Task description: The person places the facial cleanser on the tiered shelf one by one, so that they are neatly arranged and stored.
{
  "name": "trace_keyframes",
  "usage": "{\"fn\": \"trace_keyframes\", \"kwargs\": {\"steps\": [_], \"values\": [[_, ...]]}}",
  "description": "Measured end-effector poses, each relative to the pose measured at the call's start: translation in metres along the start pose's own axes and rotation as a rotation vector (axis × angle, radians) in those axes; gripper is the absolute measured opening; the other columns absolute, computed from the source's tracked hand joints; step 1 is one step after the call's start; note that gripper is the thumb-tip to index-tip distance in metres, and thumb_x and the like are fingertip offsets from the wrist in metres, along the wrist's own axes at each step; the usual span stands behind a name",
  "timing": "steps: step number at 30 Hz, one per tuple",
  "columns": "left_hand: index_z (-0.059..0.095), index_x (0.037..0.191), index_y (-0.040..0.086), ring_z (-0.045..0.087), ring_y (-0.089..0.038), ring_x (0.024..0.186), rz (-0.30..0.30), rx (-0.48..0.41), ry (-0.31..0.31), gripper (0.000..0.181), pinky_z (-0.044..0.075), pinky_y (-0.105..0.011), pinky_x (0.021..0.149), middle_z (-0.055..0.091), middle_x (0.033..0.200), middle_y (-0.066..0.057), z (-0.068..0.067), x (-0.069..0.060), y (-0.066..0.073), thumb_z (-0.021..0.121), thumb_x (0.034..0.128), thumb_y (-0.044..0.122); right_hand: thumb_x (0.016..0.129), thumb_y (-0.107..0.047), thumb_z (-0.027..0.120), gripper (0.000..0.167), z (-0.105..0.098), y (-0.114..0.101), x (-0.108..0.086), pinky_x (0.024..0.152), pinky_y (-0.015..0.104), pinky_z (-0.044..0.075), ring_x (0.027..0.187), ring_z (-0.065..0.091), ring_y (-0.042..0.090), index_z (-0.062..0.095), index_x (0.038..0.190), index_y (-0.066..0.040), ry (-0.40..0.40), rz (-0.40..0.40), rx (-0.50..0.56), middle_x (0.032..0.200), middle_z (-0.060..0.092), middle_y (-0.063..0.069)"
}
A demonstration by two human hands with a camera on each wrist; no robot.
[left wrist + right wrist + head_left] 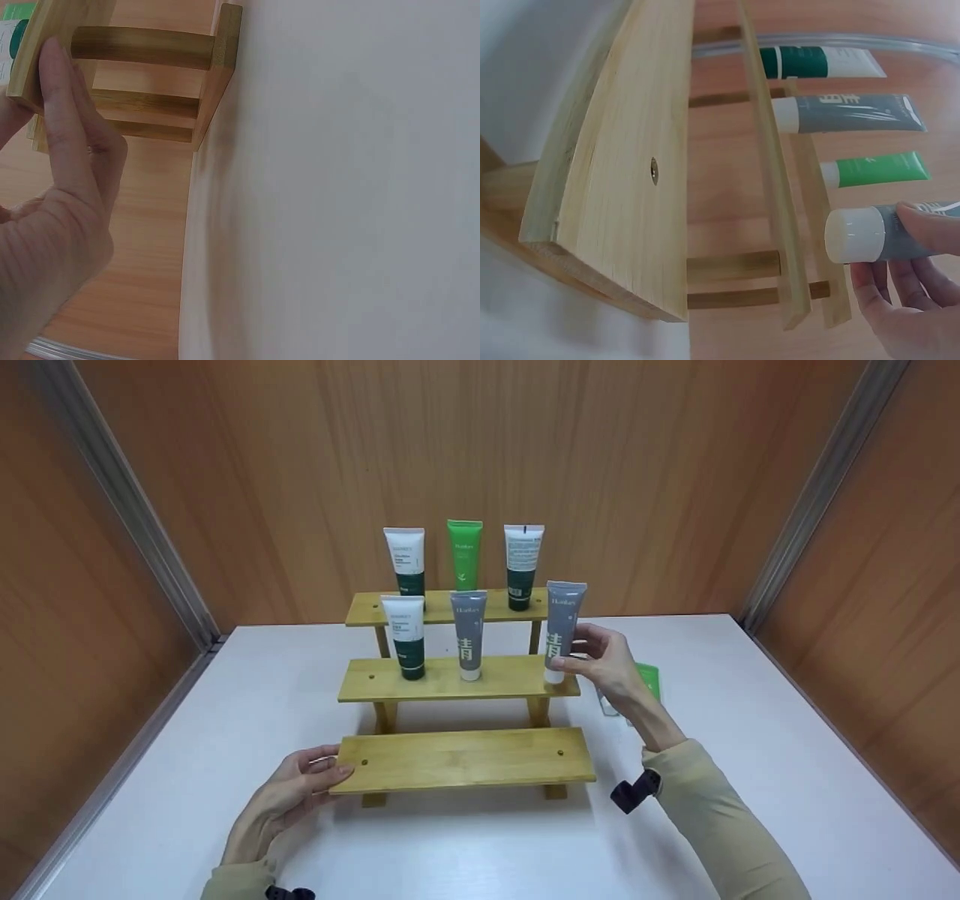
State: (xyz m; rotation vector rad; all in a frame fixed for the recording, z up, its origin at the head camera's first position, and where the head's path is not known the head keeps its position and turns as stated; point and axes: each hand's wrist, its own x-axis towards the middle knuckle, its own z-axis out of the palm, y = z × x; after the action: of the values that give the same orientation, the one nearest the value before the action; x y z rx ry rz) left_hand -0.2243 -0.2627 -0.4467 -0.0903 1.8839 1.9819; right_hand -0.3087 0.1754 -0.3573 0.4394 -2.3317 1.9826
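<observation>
A wooden stand (pixel 442 682) rests on the table (pixel 450 855). At its left, the left hand (pixel 289 791) grips the end of the lowest shelf (pixel 465 761); at its right, the right hand (pixel 611 664) has its grip around a grey tube (pixel 565 619) at the middle shelf (pixel 510 679)'s right end. That shelf bears a second grey tube (pixel 468 630) and a white-and-green tube (pixel 406 637).

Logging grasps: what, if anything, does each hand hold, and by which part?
Right hand: a grey tube, by its lower body. Left hand: the bottom shelf, by its left end.
</observation>
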Motion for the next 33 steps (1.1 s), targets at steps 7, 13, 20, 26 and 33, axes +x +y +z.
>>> {"fn": "trace_keyframes", "kwargs": {"steps": [7,13,20,26,33], "values": [[0.023,0.15,-0.012,0.068,-0.009,0.096,0.005,0.0,-0.005,0.078,0.06,-0.023,0.087,0.061,0.109,-0.001,0.0,-0.001,0.0,0.072,0.0932,0.012,0.082,-0.005,0.081,0.059,0.007,0.002,0.009,0.11,0.041,0.049,0.122,0.059,0.027,0.057,0.136,-0.001,-0.017,0.043,-0.011,0.132,0.061,0.015],[0.025,0.15,-0.011,0.068,-0.009,0.095,0.01,0.003,-0.015,0.077,0.06,-0.023,0.087,0.061,0.107,0.0,-0.001,-0.001,0.0,0.071,0.0935,0.012,0.082,-0.007,0.081,0.056,0.013,0.003,0.014,0.109,0.041,0.05,0.12,0.06,0.027,0.059,0.133,-0.002,-0.04,0.044,-0.017,0.13,0.062,0.014],[0.022,0.151,-0.011,0.068,-0.01,0.097,0.016,0.015,-0.013,0.079,0.06,-0.024,0.088,0.061,0.11,-0.001,0.0,-0.001,0.0,0.071,0.0931,0.011,0.08,-0.004,0.081,0.055,0.018,0.006,0.02,0.108,0.039,0.05,0.12,0.058,0.032,0.061,0.131,0.0,-0.057,0.021,-0.008,0.127,0.063,0.015],[0.023,0.15,-0.012,0.068,-0.01,0.098,0.014,0.014,-0.01,0.079,0.06,-0.024,0.087,0.062,0.112,-0.002,0.0,-0.001,0.0,0.072,0.0929,0.012,0.081,-0.004,0.082,0.053,0.022,0.007,0.023,0.111,0.044,0.048,0.121,0.058,0.033,0.062,0.13,-0.001,-0.057,0.017,-0.024,0.127,0.063,0.015],[0.024,0.15,-0.011,0.068,-0.01,0.097,0.006,0.012,-0.001,0.079,0.06,-0.023,0.087,0.062,0.111,-0.002,0.001,-0.001,0.001,0.072,0.0926,0.012,0.082,-0.003,0.08,0.053,0.027,0.008,0.025,0.114,0.048,0.045,0.121,0.059,0.034,0.061,0.131,-0.001,-0.064,0.013,-0.029,0.127,0.064,0.017]]}}
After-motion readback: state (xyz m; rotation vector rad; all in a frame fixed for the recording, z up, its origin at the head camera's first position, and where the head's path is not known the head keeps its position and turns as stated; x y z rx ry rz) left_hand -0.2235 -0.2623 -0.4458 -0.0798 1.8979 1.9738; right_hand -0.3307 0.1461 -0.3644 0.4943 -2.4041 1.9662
